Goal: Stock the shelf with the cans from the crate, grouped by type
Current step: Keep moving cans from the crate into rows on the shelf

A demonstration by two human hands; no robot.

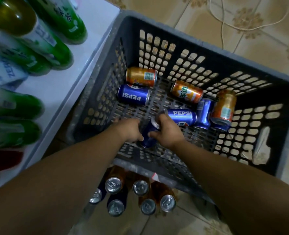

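My left hand (pixel 129 130) and right hand (pixel 165 131) clasp one blue can (pixel 149 135) between them near the crate's (pixel 208 53) near wall, its long axis running away from me.

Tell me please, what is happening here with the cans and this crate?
A person reaches into a dark plastic crate on the floor. Both hands, left hand and right hand, close around one blue can. Three more blue Pepsi cans and three orange cans lie loose inside. Below the crate's near edge, several upright cans stand together, orange and dark ones.
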